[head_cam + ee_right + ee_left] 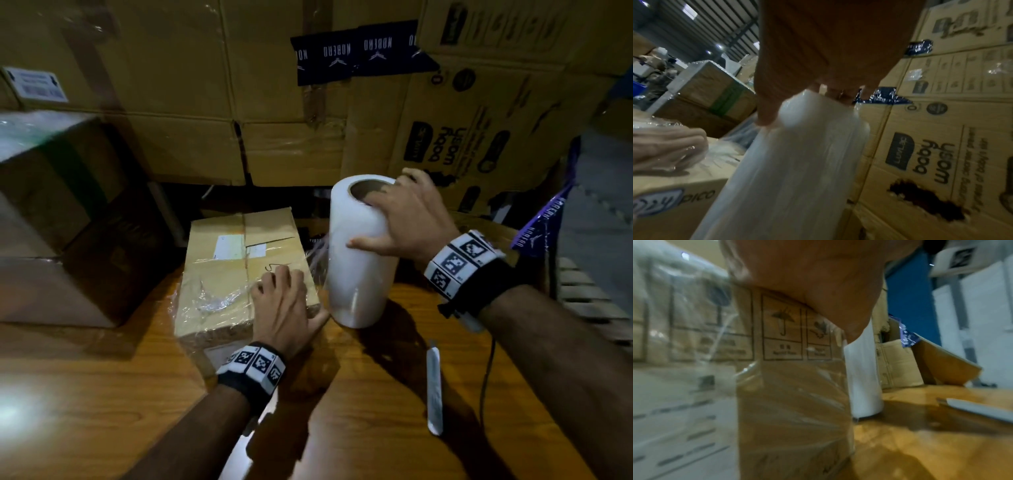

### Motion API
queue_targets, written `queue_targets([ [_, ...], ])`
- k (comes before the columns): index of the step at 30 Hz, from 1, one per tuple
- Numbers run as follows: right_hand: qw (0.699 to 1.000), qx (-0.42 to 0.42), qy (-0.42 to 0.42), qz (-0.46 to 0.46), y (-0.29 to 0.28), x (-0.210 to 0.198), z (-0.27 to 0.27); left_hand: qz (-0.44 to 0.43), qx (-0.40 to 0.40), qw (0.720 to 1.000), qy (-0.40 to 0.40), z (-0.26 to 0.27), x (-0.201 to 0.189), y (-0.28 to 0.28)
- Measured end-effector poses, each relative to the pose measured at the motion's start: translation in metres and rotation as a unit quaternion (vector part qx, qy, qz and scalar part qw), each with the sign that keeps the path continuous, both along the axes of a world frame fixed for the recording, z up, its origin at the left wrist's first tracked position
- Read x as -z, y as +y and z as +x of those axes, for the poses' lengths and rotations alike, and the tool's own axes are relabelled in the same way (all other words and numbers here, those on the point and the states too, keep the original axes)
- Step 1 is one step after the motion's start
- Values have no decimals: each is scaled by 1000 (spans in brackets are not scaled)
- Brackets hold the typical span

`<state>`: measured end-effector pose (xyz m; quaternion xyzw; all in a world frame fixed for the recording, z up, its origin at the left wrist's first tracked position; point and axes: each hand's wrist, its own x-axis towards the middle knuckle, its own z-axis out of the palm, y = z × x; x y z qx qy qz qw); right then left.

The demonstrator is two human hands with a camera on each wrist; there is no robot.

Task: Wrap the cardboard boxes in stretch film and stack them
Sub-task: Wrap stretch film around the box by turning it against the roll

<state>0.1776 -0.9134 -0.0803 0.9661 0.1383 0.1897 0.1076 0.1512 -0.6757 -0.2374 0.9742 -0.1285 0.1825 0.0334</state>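
Far left, on the wooden table (102,394): a large film-covered carton (51,212), partly blurred. Centre-left: small cardboard box (239,274) lying flat on the table, top seam taped, white label near the far end, clear film already crinkled across its near half. Left hand (281,305) pressed palm-down on the box's near right corner, fingers spread and fairly straight over the film, thumb hooked down the right edge beside the roll; nothing clasped. From the left wrist view: box side printed with umbrella and handling symbols, film stretched over it. Just right of the box: stretch film roll (359,253), upright and slightly tilted, a band of film running from it to the box's right side. Right hand (407,216) gripping the roll at its top, fingers dipped into the cardboard core, thumb clamped on the outer wall. Whether the roll's base touches the table: cannot tell. Further right, on the table: a pale utility knife (434,390) lying lengthwise, and a thin dark cable (488,377) beside it. Behind everything: stacked large cartons (191,102) with dark printed tape.
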Motion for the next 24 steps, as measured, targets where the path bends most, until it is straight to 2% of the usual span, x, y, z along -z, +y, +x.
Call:
queue_targets([
  [4, 995, -45, 28, 86, -10, 17, -6, -16, 29, 999, -15, -10, 2, 19],
  [6, 998, -33, -10, 57, -10, 19, -11, -4, 53, 998, -20, -17, 3, 27],
  [9, 997, 35, -57, 45, 9, 15, -13, -8, 111, 994, -17, -28, 3, 50],
  [12, 997, 26, -7, 72, 16, 15, -9, -26, 162, 986, 18, -38, 0, 80],
  [15, 999, -33, 12, 1, 0, 14, -15, -39, 191, 979, 58, -48, 1, 108],
  [18, 999, 17, -9, -44, 3, 11, -19, -48, 228, 970, 73, -54, -1, 130],
  [21, 996, 88, -14, -21, 25, 8, -21, -43, 247, 965, 78, -54, -5, 144],
  [24, 997, 63, -18, -38, 20, 10, -24, -56, 263, 958, 94, -52, -6, 164],
])
